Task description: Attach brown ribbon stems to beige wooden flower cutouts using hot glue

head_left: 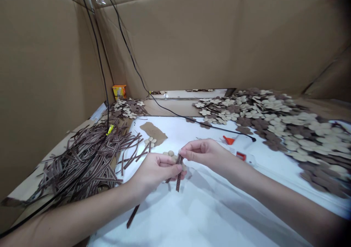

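My left hand [161,168] is closed on a brown checked ribbon [178,183], with its thumb pressed on the strip. A beige felt flower [170,153] sits behind the ribbon in the same grip, partly covered by the fingers. The thumb and forefinger of my right hand [201,151] pinch together at the ribbon's upper end; any smaller thing between those fingertips is hidden. Beyond my left hand, another beige flower [150,141] with a ribbon lies beside a torn brown paper piece [155,133]. A loose ribbon [133,217] shows below my left wrist.
A tangled heap of ribbons [87,159] covers the left side. Beige and brown felt flowers [274,115] are piled at right. A black cable [170,110] crosses the white work surface [175,221]. Near my right forearm lie an orange-red piece [228,140] and a red-and-clear object [241,156].
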Motion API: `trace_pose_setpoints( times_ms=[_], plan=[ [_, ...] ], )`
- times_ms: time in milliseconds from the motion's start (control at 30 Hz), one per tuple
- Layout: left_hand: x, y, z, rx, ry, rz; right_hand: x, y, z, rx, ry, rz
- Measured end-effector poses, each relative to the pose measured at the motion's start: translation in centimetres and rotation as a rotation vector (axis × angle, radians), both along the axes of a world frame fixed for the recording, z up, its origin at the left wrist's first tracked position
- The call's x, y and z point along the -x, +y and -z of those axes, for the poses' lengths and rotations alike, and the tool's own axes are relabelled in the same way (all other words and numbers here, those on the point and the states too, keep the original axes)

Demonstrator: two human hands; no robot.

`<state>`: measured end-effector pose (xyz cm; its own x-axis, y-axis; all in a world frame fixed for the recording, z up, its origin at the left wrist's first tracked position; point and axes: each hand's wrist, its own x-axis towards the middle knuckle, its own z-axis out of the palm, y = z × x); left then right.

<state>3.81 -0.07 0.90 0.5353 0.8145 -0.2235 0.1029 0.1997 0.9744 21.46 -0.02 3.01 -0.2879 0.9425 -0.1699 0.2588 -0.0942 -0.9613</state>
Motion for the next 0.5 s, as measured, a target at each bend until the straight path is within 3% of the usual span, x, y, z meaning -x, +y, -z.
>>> trace_pose_setpoints(
  times_ms=[367, 500],
  plan=[
    [-0.10, -0.09, -0.30, 0.018, 0.074, 0.015, -0.02, -0.12, 0.63, -0.063, -0.076, -0.005],
    [-0.01, -0.35, -0.85, 0.040, 0.148, -0.043, -0.04, -0.36, 0.51, -0.117, -0.047, -0.020]
  ],
)
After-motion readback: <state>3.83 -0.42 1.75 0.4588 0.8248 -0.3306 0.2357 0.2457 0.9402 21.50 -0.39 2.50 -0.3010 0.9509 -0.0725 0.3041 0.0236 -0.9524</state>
